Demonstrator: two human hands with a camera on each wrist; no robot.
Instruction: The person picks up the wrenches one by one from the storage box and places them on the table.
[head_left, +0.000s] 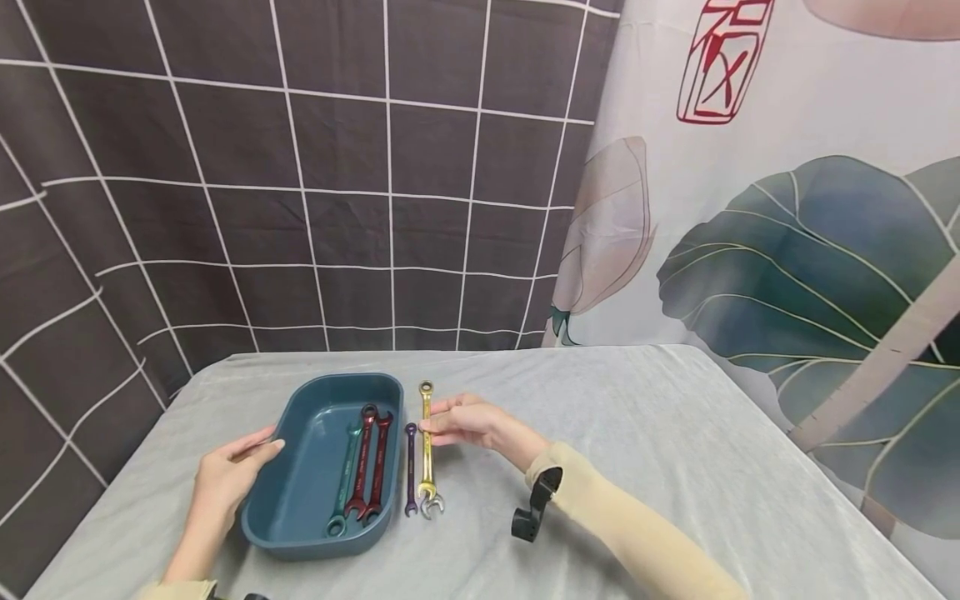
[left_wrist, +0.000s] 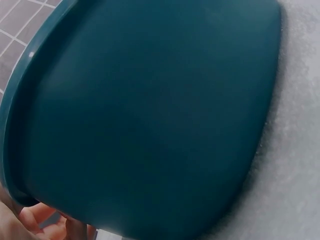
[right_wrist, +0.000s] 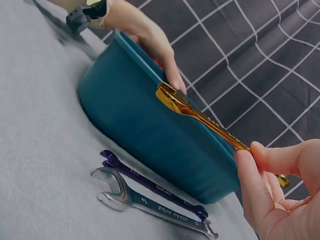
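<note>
My right hand (head_left: 467,421) pinches a gold combination wrench (head_left: 427,457) between thumb and fingers, just right of a blue plastic basin (head_left: 296,475). In the right wrist view the gold wrench is raised above the cloth. Beneath it lie a purple wrench (right_wrist: 155,186) and a silver wrench (right_wrist: 150,204), side by side; the head view shows mostly the silver one's open end (head_left: 432,505). My left hand (head_left: 228,479) holds the basin's left rim, thumb over the edge. Inside the basin lie a green wrench (head_left: 347,475) and two red wrenches (head_left: 363,458).
A light grey cloth (head_left: 585,400) covers the table. Behind it hangs a dark curtain (head_left: 337,233) with white grid lines, and at the right a white curtain (head_left: 675,275) with a leaf print. A black wrist mount (head_left: 536,507) sits on the right sleeve.
</note>
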